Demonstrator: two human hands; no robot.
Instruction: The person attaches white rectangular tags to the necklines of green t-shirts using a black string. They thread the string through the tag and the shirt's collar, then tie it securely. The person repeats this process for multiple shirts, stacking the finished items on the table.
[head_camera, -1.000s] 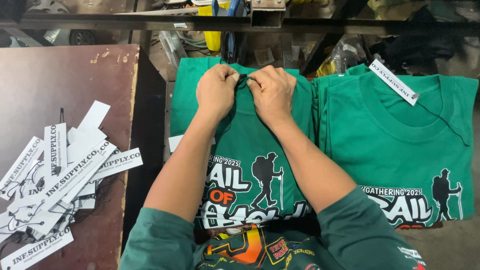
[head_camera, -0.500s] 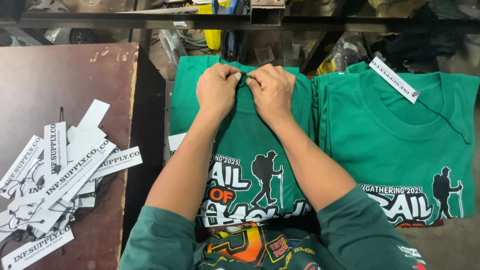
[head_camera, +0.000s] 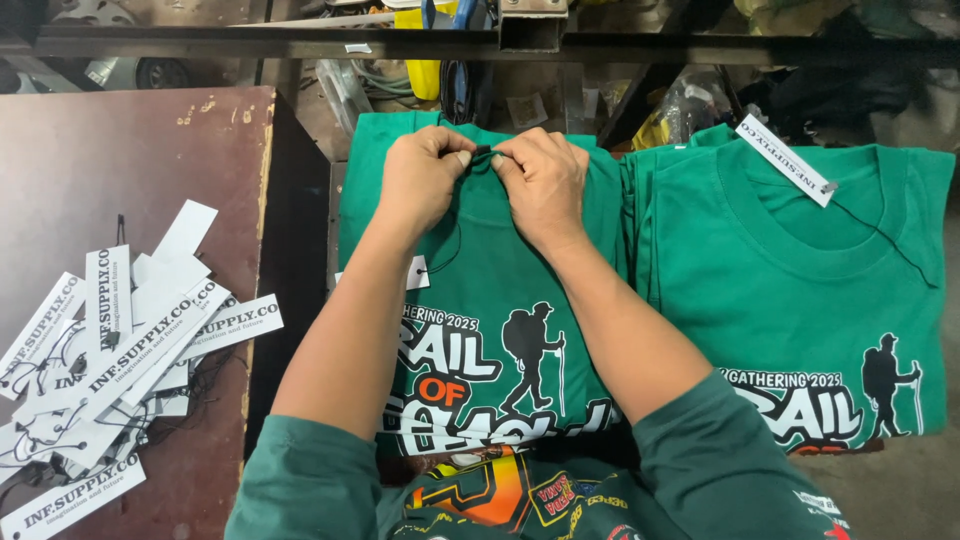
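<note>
We're looking at a garment workshop: printed green t-shirts (head_camera: 800, 290) lie stacked side by side, a heap of white paper hang tags (head_camera: 110, 370) sits on the worn brown surface (head_camera: 120, 160), and a steel frame (head_camera: 300, 45) with clutter stands behind.

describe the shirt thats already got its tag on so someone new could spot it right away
Start at the dark metal bar across the top, then drop to the two green printed t-shirts below it. The tagged t-shirt is the one to the right of the t-shirt under the hands. Unlike that one, no hand touches it, and a white paper tag on a thin black string lies across its collar.
</note>
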